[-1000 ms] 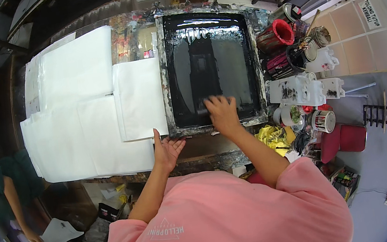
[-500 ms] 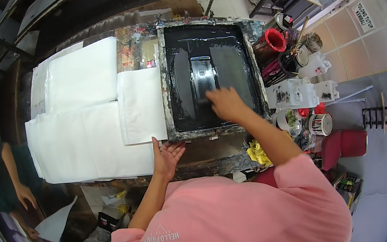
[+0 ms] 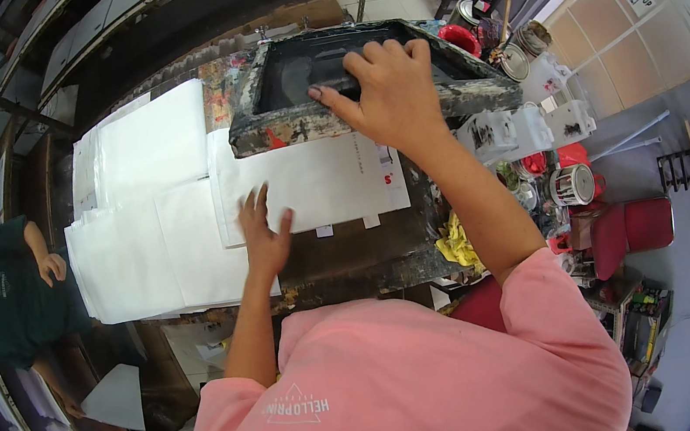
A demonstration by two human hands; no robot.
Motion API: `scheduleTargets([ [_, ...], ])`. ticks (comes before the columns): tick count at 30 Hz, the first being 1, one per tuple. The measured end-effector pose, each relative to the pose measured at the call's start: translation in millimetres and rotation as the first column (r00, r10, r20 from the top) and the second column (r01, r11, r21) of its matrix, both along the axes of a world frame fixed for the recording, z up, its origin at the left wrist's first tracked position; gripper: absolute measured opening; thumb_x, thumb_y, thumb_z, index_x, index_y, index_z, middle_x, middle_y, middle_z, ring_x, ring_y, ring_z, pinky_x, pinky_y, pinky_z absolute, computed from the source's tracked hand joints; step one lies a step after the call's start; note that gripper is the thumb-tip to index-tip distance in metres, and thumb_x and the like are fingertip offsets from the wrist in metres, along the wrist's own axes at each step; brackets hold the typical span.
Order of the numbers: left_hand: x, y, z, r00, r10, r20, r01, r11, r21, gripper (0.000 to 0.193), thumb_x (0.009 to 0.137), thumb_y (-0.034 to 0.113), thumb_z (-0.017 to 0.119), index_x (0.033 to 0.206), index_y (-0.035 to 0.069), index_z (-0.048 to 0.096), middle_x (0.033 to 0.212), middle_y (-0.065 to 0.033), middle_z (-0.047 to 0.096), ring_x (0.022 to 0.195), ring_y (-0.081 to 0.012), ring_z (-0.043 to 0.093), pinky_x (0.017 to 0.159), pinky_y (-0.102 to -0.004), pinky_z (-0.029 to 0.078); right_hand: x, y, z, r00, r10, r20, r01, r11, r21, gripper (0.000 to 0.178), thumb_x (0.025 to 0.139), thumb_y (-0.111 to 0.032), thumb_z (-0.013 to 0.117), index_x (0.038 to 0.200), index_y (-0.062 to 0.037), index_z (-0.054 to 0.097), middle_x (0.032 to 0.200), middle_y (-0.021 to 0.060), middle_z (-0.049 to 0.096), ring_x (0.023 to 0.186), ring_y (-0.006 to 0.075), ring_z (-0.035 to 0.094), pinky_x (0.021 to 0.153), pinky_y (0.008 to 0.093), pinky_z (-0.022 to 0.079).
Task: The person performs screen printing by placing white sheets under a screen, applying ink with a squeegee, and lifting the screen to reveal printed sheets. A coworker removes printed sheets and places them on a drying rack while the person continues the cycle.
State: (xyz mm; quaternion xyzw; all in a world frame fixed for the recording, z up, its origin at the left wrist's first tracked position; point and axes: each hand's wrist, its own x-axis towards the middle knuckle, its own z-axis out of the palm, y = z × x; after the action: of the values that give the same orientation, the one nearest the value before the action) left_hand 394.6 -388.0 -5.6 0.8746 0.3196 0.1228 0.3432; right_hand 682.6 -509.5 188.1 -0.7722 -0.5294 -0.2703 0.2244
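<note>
Head view: nearest, pink T-shirt (image 3: 404,383), then L hand (image 3: 266,235), fingers spread, nothing gripped, at near L part of white sheet (image 3: 314,180) on stained worktable (image 3: 342,260); contact unclear. White paper stack (image 3: 117,256) just L. R hand (image 3: 394,94) sits at near bar of ink-stained screen-printing frame (image 3: 297,127), fingers curled; can't tell what they grasp. Frame's tilted, near bar raised, over far part of sheet. Beyond, on R: red-rimmed ink tub (image 3: 459,41), approx. level w/ frame's far end.
</note>
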Motion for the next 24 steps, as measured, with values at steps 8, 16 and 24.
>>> scheduleTargets([
  [8, -50, -36, -86, 0.82, 0.166, -0.548, 0.019, 0.948, 0.317, 0.117, 0.094, 0.087, 0.044, 0.171, 0.003, 0.021, 0.179, -0.0215, 0.015, 0.166, -0.0411, -0.002, 0.121, -0.077, -0.014, 24, 25, 37, 0.996, -0.068, -0.059, 0.065, 0.997, -0.052, 0.059, 0.094, -0.064, 0.069, 0.092, -0.005, 0.078, 0.086, 0.0105, 0.071, 0.089, 0.0296, 0.067, 0.087, 0.0468, 0.041],
  [16, 9, -12, -7, 0.962, 0.266, 0.053, -0.266, 0.89, 0.369, 0.085, 0.095, 0.046, 0.08, 0.154, -0.007, 0.049, 0.157, -0.0241, 0.055, 0.155, -0.0413, 0.041, 0.131, -0.0649, 0.008, 32, 36, 45, 0.998, -0.016, -0.065, 0.016, 1.0, 0.001, 0.057, 0.095, -0.062, 0.07, 0.09, -0.0052, 0.079, 0.075, 0.0099, 0.068, 0.08, 0.0301, 0.067, 0.082, 0.0463, 0.041],
  [24, -158, 90, -30, 0.81, 0.586, -0.027, -0.464, 0.668, 0.582, 0.073, 0.1, 0.046, 0.073, 0.16, 0.009, 0.051, 0.166, -0.0133, 0.049, 0.159, -0.0332, 0.037, 0.131, -0.065, 0.003, 15, 15, 14, 1.0, 0.004, -0.007, -0.004, 1.0, 0.019, 0.064, 0.094, -0.067, 0.067, 0.086, -0.0043, 0.078, 0.083, 0.0098, 0.069, 0.084, 0.0294, 0.066, 0.083, 0.046, 0.039],
])
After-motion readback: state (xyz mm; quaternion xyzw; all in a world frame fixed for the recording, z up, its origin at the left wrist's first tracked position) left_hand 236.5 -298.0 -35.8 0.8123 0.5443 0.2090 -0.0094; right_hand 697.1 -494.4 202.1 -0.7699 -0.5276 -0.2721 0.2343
